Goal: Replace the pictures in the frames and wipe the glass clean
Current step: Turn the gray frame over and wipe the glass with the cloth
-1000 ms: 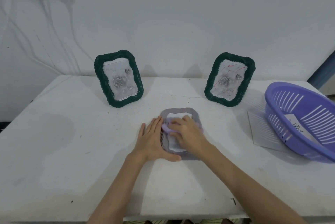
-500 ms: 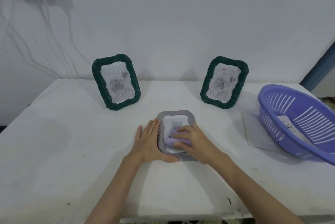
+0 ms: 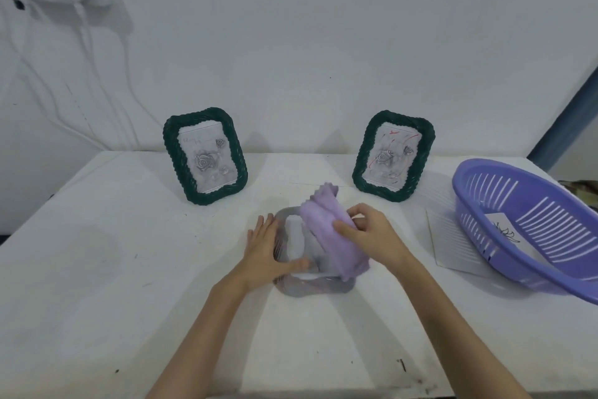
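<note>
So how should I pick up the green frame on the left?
Take the dark green woven picture frame by its two thick side borders, coming from the front and above. It stands upright, leaning back, both edges free, so gripping the rim keeps fingers off its glass.

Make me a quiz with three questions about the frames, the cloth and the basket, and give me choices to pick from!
1. Where is the basket?
A. at the table's right edge
B. between the green frames
C. under the cloth

2. How many green frames stand upright?
A. one
B. two
C. three

3. What is the right hand doing?
A. resting flat on the table
B. gripping the cloth
C. reaching into the basket

Answers:
1. A, it sits far right, partly over a sheet of paper.
2. B, the left frame and right frame stand by the wall.
3. B, its fingers pinch the purple cloth over the grey frame, which the left hand steadies.
</note>
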Tool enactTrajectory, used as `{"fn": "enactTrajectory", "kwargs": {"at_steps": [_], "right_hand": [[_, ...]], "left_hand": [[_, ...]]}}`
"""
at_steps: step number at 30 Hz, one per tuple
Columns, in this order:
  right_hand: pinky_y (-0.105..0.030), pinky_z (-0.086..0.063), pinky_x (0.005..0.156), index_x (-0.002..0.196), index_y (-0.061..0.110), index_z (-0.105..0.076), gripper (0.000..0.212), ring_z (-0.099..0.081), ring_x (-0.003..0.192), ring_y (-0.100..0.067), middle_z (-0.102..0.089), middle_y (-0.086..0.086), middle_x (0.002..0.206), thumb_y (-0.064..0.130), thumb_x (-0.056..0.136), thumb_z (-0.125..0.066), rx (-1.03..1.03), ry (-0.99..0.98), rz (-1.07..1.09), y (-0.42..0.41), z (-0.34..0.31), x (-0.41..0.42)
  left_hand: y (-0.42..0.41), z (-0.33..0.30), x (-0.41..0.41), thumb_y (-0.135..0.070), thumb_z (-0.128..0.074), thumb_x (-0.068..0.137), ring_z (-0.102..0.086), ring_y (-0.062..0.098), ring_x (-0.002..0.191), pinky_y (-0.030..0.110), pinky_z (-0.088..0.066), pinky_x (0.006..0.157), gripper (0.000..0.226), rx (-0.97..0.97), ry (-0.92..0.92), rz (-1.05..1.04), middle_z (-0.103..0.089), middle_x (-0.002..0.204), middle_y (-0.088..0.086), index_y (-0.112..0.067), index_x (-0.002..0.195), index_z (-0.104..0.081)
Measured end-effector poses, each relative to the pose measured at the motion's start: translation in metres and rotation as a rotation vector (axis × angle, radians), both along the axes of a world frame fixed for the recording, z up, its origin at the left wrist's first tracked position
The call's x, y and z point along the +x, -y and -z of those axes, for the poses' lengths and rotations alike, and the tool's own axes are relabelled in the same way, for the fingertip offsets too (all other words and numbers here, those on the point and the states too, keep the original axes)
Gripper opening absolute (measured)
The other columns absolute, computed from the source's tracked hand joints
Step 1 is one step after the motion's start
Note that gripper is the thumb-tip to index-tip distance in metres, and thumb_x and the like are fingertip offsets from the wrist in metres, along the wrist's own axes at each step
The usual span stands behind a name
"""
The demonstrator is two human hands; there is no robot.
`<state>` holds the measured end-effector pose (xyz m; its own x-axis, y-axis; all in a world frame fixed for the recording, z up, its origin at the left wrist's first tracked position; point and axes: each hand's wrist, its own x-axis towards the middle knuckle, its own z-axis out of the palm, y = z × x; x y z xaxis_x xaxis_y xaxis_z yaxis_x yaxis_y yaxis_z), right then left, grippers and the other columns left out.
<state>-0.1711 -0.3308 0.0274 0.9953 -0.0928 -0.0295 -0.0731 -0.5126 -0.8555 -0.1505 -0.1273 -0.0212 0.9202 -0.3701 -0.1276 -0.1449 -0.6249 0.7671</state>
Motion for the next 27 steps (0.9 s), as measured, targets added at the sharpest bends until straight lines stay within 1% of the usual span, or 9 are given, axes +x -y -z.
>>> {"fn": "enactTrajectory", "kwargs": {"at_steps": [2,5,8,11,14,18,21,24,27], "right_hand": [[-0.023,-0.041,0.057,0.092,0.010,-0.050,0.021,-0.054,0.065,-0.017,-0.062,-0.010,0.074,0.011,0.081,-0.067,0.287,0.079,0.042,-0.009,0.001,-0.002],[-0.018,-0.049,0.072,0.098,0.010,-0.056,0.020,-0.061,0.083,-0.016,-0.066,-0.008,0.092,0.005,0.081,-0.066,0.486,0.136,0.035,-0.030,0.008,-0.002],[-0.015,-0.051,0.071,0.104,0.013,-0.062,0.019,-0.061,0.092,-0.012,-0.065,-0.005,0.104,0.008,0.086,-0.061,0.465,0.104,-0.032,-0.039,0.020,0.001],[-0.021,-0.054,0.060,0.112,0.007,-0.060,0.023,-0.063,0.071,-0.016,-0.062,-0.008,0.095,0.008,0.089,-0.057,0.588,-0.009,0.007,-0.035,0.026,0.002],[-0.027,-0.050,0.061,0.106,0.008,-0.064,0.019,-0.058,0.068,-0.020,-0.062,-0.006,0.088,0.009,0.091,-0.053,0.312,0.037,0.212,-0.011,0.034,0.008],[-0.033,-0.045,0.079,0.109,0.008,-0.065,0.025,-0.058,0.082,-0.024,-0.064,-0.008,0.096,0.008,0.090,-0.050,0.068,-0.016,0.327,0.010,0.048,0.012],[-0.023,-0.039,0.081,0.113,0.005,-0.063,0.026,-0.057,0.090,-0.024,-0.064,-0.012,0.107,0.008,0.090,-0.051,-0.053,-0.030,0.291,0.010,0.050,0.009],[-0.027,-0.040,0.084,0.107,-0.004,-0.064,0.025,-0.057,0.101,-0.030,-0.063,-0.018,0.108,0.008,0.089,-0.051,-0.161,-0.026,0.250,0.009,0.053,0.006],[-0.030,-0.040,0.080,0.101,-0.003,-0.065,0.031,-0.052,0.099,-0.030,-0.055,-0.018,0.107,0.024,0.089,-0.055,-0.270,-0.012,0.203,0.003,0.057,0.002]], "left_hand": [[0.009,-0.014,-0.006,-0.066,-0.047,0.080,-0.017,0.007,0.139,0.028,-0.008,0.115,0.076,-0.450,-0.117,-0.153,-0.024,0.146,-0.014,-0.036,0.141,-0.013],[0.019,-0.021,-0.008,-0.051,-0.052,0.079,-0.053,0.016,0.121,0.040,-0.037,0.108,0.080,-0.836,-0.265,-0.202,-0.050,0.136,0.000,-0.038,0.144,-0.007],[0.018,-0.024,-0.010,-0.012,-0.062,0.084,-0.054,0.022,0.121,0.043,-0.045,0.101,0.081,-0.850,-0.162,-0.250,-0.048,0.139,0.008,-0.040,0.143,-0.013],[-0.002,-0.022,-0.006,0.000,-0.060,0.084,-0.049,0.024,0.125,0.037,-0.049,0.097,0.073,-0.807,-0.004,-0.266,-0.042,0.143,0.005,-0.043,0.133,-0.028],[-0.041,-0.018,0.005,0.003,-0.054,0.087,-0.043,0.017,0.129,0.011,-0.043,0.094,0.054,-0.593,0.127,-0.269,-0.043,0.141,-0.001,-0.032,0.126,-0.041],[-0.072,0.002,0.013,-0.018,-0.043,0.096,-0.038,0.025,0.132,0.032,-0.029,0.108,0.048,-0.109,0.064,-0.268,-0.037,0.146,0.001,-0.037,0.138,-0.031],[-0.072,0.019,0.011,-0.049,-0.027,0.096,0.002,0.028,0.145,0.046,0.003,0.115,0.055,0.472,0.026,-0.218,0.004,0.158,0.004,-0.042,0.144,-0.003],[-0.069,0.010,0.009,-0.055,-0.023,0.093,0.017,0.027,0.143,0.049,0.012,0.113,0.056,0.594,0.096,-0.245,0.015,0.156,0.005,-0.042,0.144,-0.003],[-0.039,-0.001,0.011,-0.052,-0.024,0.094,0.012,0.024,0.145,0.045,0.009,0.115,0.057,0.642,0.331,-0.225,0.005,0.158,0.005,-0.029,0.146,-0.017]]}}
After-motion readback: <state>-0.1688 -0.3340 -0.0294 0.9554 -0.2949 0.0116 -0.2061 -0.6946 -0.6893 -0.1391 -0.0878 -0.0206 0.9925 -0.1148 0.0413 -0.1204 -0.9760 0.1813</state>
